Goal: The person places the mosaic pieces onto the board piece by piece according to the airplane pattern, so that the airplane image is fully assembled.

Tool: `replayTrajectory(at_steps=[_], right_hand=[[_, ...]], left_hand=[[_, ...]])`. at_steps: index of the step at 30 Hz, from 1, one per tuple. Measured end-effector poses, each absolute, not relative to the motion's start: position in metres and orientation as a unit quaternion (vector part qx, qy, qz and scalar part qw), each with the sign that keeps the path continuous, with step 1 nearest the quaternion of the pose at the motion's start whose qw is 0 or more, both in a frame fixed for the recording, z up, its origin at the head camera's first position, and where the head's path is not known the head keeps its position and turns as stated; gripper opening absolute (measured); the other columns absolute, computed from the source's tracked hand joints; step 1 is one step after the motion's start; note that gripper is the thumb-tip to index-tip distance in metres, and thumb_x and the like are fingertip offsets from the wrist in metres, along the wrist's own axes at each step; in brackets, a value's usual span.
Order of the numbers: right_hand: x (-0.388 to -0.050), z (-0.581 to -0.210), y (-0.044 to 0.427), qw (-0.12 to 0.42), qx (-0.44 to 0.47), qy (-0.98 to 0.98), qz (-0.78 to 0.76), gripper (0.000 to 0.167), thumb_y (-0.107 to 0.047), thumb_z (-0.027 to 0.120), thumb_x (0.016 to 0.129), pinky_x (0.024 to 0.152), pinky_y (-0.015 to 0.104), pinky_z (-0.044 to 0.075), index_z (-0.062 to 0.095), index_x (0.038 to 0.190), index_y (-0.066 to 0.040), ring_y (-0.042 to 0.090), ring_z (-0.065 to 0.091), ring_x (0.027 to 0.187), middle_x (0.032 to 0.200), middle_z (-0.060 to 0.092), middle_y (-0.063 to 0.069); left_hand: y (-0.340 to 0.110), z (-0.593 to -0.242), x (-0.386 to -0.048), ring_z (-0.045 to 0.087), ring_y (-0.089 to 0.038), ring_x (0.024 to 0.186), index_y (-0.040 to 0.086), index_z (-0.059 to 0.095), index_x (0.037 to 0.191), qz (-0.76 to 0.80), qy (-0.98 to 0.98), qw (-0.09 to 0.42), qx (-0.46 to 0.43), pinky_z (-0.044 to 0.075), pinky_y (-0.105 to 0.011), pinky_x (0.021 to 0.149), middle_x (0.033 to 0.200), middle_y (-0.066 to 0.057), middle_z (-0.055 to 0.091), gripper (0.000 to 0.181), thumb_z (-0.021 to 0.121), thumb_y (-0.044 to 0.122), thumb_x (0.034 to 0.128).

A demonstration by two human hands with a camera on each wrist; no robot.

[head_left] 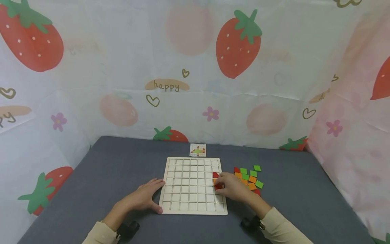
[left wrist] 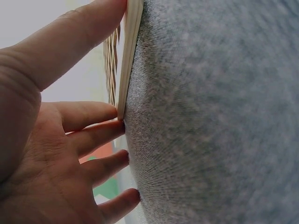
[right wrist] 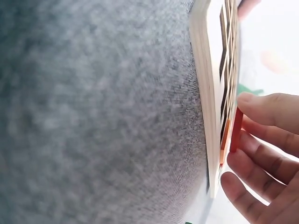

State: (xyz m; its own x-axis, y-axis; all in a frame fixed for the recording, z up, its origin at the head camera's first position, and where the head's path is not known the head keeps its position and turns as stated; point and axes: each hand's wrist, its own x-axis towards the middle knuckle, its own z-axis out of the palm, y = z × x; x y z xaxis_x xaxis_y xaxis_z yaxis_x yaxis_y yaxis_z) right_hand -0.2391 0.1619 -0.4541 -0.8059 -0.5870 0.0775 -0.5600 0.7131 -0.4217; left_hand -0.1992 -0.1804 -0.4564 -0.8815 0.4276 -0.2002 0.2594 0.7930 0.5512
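Observation:
A pale wooden grid board (head_left: 184,189) lies flat on the grey table, cut into rows of square cells. Along its left edge rests my left hand (head_left: 145,195), thumb near the front corner and fingers spread; the left wrist view shows the thumb and fingertips touching the board's side and the cloth. My right hand (head_left: 233,187) is over the board's right column and pinches a red tile (right wrist: 237,129) between thumb and fingers, just above the surface. Beyond that hand, another red tile (head_left: 215,175) with a curved edge sits in the column, with an orange tile (right wrist: 225,141) beside it.
Right of the board lie several loose tiles, among them a green tile (head_left: 257,168) and an orange tile (head_left: 252,186). A small picture card (head_left: 197,150) with a coloured grid pattern stands behind the board. Strawberry-printed cloth (head_left: 195,101) encloses the table (head_left: 128,159).

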Motion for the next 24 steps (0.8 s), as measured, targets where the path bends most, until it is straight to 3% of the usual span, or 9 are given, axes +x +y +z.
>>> replayTrajectory(at_steps=[24], right_hand=[[-0.2417, -0.4592, 0.1575, 0.029, -0.32, 0.924, -0.208, 0.013, -0.008, 0.076, 0.081, 0.066, 0.023, 0.045, 0.076, 0.094, -0.006, 0.009, 0.05, 0.076, 0.087, 0.064, 0.001]], left_hand=[[-0.1804, -0.4548, -0.198, 0.026, -0.047, 0.144, -0.005, 0.041, 0.144, 0.262, 0.934, 0.158, 0.187, 0.023, -0.069, 0.109, 0.152, -0.023, 0.038, 0.097, 0.088, 0.029, 0.0654]])
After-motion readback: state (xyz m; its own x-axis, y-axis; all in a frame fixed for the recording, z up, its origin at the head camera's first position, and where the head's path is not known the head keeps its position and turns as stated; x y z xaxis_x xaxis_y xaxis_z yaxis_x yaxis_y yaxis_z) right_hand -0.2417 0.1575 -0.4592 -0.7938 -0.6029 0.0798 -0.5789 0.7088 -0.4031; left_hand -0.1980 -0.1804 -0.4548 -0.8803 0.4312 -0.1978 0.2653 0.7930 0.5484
